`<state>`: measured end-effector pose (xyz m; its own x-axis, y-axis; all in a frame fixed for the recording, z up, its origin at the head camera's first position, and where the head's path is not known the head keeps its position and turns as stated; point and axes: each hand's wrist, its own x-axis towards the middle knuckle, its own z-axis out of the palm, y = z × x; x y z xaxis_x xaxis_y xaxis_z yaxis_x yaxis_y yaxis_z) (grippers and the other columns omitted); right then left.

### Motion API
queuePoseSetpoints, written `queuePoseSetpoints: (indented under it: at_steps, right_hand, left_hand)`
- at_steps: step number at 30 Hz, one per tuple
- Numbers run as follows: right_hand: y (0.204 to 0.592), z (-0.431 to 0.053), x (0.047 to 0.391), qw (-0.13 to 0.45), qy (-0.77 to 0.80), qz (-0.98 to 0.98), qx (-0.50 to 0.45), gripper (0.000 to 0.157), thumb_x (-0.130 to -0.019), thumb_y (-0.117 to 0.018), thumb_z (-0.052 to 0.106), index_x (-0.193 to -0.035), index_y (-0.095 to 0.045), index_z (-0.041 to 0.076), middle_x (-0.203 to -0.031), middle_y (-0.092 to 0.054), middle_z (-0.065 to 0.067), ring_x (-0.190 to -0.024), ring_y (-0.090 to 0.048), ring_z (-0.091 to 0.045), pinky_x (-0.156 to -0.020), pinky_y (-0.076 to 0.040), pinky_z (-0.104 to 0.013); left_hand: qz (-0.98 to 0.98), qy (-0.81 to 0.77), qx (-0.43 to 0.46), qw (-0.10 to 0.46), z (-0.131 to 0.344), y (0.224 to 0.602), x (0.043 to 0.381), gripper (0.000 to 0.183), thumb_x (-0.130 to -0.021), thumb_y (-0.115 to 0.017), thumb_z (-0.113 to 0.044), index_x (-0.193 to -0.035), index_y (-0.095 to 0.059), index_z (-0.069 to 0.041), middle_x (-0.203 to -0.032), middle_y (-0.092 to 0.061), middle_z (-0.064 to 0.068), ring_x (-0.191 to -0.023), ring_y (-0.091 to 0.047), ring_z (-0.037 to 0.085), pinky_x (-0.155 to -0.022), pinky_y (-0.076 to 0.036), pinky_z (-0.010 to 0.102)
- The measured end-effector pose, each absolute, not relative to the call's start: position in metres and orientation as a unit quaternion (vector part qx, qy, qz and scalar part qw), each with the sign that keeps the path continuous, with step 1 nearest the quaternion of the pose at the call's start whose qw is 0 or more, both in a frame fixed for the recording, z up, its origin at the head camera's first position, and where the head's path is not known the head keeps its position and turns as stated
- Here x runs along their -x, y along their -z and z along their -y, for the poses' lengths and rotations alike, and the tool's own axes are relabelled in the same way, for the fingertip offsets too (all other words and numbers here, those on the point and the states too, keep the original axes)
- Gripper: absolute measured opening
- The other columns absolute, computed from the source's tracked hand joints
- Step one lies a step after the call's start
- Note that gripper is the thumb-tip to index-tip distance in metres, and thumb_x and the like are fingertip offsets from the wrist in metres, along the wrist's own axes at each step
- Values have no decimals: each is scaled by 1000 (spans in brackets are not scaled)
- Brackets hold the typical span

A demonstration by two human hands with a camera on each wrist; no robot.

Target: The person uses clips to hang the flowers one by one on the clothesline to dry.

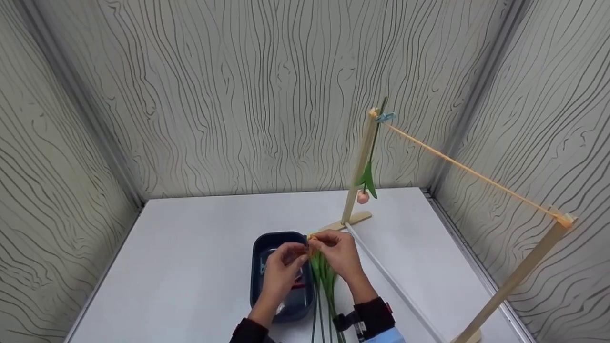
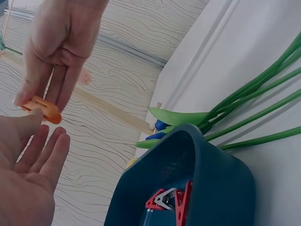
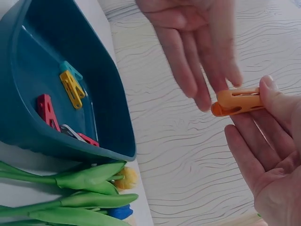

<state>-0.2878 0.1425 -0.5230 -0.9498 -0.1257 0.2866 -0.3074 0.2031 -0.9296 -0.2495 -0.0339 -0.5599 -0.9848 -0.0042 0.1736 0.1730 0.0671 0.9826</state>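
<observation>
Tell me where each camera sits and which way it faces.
Head: on the head, facing forward and down over the table; shows left hand, right hand and forearms.
Left wrist: on that wrist, facing the orange clip and bin; shows both hands.
Right wrist: on that wrist, facing the clip and into the bin; shows both hands.
Shared: both wrist views show clip, bin and flowers.

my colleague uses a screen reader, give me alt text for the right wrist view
A right hand pinches an orange clothespin, the left hand at its other end. At the picture's left, a dark blue bin holds red, yellow and teal clips; leafy yellow and blue flowers lie beside it.
</observation>
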Motion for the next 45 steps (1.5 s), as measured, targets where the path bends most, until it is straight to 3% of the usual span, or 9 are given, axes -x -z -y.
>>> queuePoseSetpoints:
  at_steps: [5, 11, 16, 22, 29, 35, 45]
  right_hand:
    - [519, -147, 289, 75, -618, 769, -141, 12, -93, -85, 10, -103, -85, 3, -103, -83, -19, -85, -75, -4, -79, -60, -18]
    - [517, -155, 289, 75, -617, 774, -123, 12, -93, -85, 8, -104, -85, 3, -103, -83, -20, -86, -75, -4, -80, -60, -18]
    - [515, -166, 290, 77, -616, 777, -109, 15, -94, -85, 8, -106, -84, 0, -103, -84, -18, -85, -76, -5, -79, -61, -18]
    - [517, -175, 290, 92, -612, 779, -103, 13, -94, -83, 6, -105, -84, -1, -101, -84, -18, -83, -76, -4, -78, -62, -18]
    - [522, -180, 290, 87, -610, 782, -93, 9, -94, -83, 5, -102, -85, 6, -101, -83, -16, -84, -74, -6, -80, -62, -18]
    - [525, -186, 290, 86, -618, 777, -88, 10, -94, -83, 5, -103, -86, 6, -102, -83, -16, -85, -75, -7, -82, -62, -18]
    - [531, -190, 290, 89, -623, 771, -95, 9, -94, -83, 5, -103, -85, 5, -103, -83, -18, -87, -77, -6, -83, -62, -18]
  left_hand:
    - [747, 659, 59, 63, 37, 567, 248, 20, -102, -74, -7, -122, -74, -3, -124, -77, 21, -114, -78, 24, -96, -64, 25]
    - [804, 585, 94, 47, 35, 574, 249, 18, -100, -74, -3, -116, -77, -11, -116, -80, 13, -104, -77, 17, -90, -64, 25]
    - [855, 495, 155, 7, 23, 575, 254, 19, -95, -76, 2, -111, -80, -7, -105, -81, 6, -93, -73, 10, -82, -62, 26]
    - [930, 267, 250, -22, -4, 577, 257, 31, -89, -82, 6, -110, -85, -16, -106, -83, -4, -98, -75, 8, -91, -64, 30]
    - [923, 43, 383, -18, -28, 585, 254, 28, -96, -82, -9, -113, -87, -30, -106, -82, -11, -92, -68, 6, -94, -58, 24]
    - [916, -44, 396, -35, -37, 592, 256, 18, -101, -79, -20, -112, -85, -33, -101, -78, -11, -82, -58, 10, -85, -50, 24]
    - [925, -82, 368, -42, -44, 603, 258, 14, -99, -79, -21, -108, -83, -30, -97, -78, -10, -83, -57, 11, -84, -50, 25]
